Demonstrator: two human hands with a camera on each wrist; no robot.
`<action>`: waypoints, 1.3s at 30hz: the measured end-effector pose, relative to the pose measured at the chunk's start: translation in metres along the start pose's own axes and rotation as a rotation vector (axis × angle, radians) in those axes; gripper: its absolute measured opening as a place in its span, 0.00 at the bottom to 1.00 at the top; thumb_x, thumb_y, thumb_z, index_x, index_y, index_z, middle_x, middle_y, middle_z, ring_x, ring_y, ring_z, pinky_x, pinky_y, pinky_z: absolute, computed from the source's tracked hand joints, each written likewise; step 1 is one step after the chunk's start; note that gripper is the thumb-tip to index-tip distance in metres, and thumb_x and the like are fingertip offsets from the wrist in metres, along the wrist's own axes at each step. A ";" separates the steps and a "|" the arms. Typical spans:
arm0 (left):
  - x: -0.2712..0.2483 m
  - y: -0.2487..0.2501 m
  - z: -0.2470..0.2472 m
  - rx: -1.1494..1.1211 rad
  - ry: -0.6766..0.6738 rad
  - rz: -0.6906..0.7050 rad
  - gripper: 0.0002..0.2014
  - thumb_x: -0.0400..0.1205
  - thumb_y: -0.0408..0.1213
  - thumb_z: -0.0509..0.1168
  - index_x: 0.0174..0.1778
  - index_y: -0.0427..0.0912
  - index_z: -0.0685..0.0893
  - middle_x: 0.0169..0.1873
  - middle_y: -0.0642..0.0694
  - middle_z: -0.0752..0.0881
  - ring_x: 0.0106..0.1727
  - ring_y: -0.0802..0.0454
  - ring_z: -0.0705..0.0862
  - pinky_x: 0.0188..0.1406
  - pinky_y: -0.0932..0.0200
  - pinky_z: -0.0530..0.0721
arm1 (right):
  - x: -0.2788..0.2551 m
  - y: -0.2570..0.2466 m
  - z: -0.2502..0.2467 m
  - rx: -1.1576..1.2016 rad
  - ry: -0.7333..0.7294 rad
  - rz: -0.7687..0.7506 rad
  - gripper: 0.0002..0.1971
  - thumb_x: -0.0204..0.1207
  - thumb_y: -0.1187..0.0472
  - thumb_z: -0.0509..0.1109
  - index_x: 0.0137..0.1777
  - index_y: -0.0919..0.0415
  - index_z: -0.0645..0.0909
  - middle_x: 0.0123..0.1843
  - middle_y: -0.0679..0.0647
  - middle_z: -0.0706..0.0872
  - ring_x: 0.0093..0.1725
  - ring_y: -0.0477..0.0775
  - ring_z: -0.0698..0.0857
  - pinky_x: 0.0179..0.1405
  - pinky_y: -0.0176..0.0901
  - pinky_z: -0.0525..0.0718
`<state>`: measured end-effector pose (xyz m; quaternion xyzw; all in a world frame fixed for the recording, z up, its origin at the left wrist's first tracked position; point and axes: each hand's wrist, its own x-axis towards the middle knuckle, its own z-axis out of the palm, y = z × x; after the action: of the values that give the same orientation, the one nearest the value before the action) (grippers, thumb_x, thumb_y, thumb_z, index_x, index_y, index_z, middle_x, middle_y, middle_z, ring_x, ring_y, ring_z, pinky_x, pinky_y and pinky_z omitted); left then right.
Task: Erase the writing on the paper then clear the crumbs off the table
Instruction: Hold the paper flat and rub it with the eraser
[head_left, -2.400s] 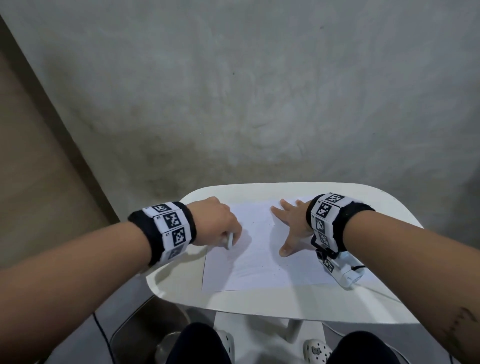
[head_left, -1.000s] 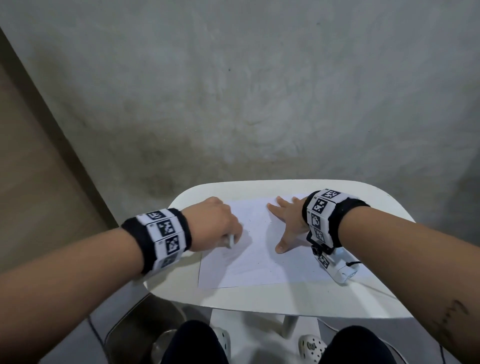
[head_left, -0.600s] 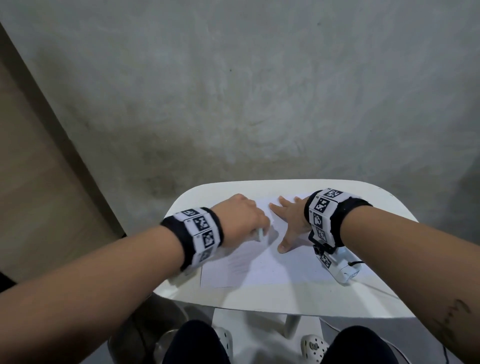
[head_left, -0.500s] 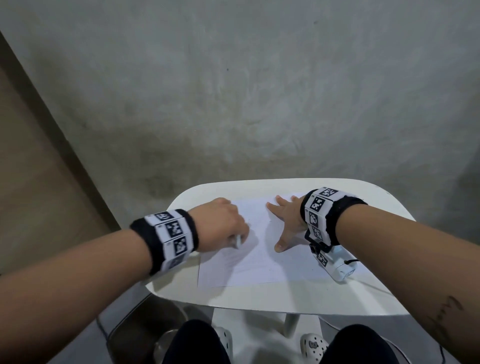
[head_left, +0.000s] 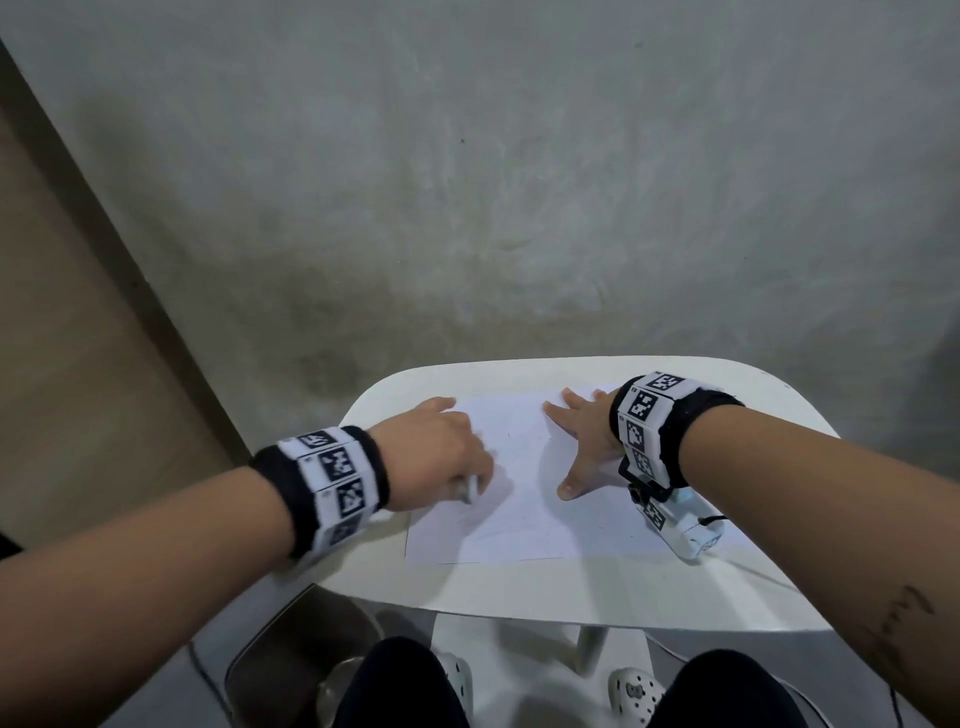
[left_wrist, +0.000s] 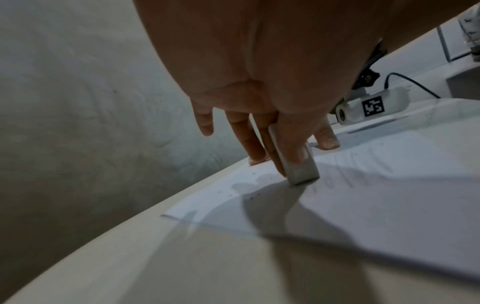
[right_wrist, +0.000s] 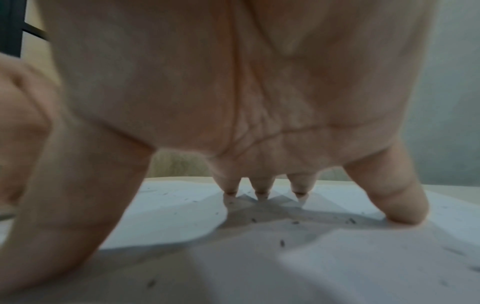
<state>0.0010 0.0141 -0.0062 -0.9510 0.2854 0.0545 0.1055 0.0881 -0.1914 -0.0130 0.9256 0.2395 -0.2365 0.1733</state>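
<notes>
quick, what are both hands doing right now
Left hand: grips the eraser, its tip on the paper.
Right hand: open, fingers spread, pressing the paper flat.

The small white table (head_left: 519, 597) leaves little room to move. A sheet of paper (head_left: 519, 519) covers most of its top, with only narrow bare strips along the near edge and the far edge by the wall (head_left: 519, 182). The right hand (head_left: 582, 441) lies spread flat on the paper's right half, thumb out, blocking that side. The left hand (head_left: 431, 452) stands an eraser (left_wrist: 298, 164) on the left half. Between the two hands runs an open lane of paper, strewn with dark crumbs (right_wrist: 281, 242). The wall stands close behind the far edge.
</notes>
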 end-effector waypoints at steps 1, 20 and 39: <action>-0.010 -0.006 0.001 -0.004 -0.031 -0.002 0.07 0.83 0.47 0.63 0.55 0.57 0.83 0.47 0.57 0.85 0.60 0.55 0.77 0.80 0.47 0.53 | 0.001 0.000 0.000 0.001 0.004 -0.001 0.59 0.67 0.30 0.69 0.83 0.47 0.31 0.85 0.52 0.32 0.85 0.62 0.45 0.80 0.62 0.53; 0.004 -0.003 -0.009 0.051 -0.115 -0.004 0.09 0.83 0.44 0.62 0.56 0.56 0.83 0.49 0.56 0.86 0.61 0.55 0.77 0.80 0.47 0.50 | -0.004 -0.004 -0.003 0.005 0.008 0.005 0.58 0.68 0.31 0.69 0.84 0.48 0.32 0.86 0.53 0.33 0.85 0.63 0.46 0.80 0.63 0.53; -0.011 0.001 0.005 0.048 -0.051 0.004 0.08 0.85 0.45 0.59 0.57 0.58 0.81 0.49 0.56 0.84 0.62 0.55 0.76 0.81 0.48 0.47 | -0.005 0.004 -0.003 0.049 0.029 -0.021 0.57 0.67 0.32 0.71 0.85 0.48 0.36 0.86 0.52 0.36 0.85 0.61 0.47 0.80 0.62 0.53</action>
<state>-0.0092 0.0202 -0.0094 -0.9459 0.2858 0.0720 0.1356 0.0874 -0.1951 -0.0069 0.9304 0.2457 -0.2305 0.1446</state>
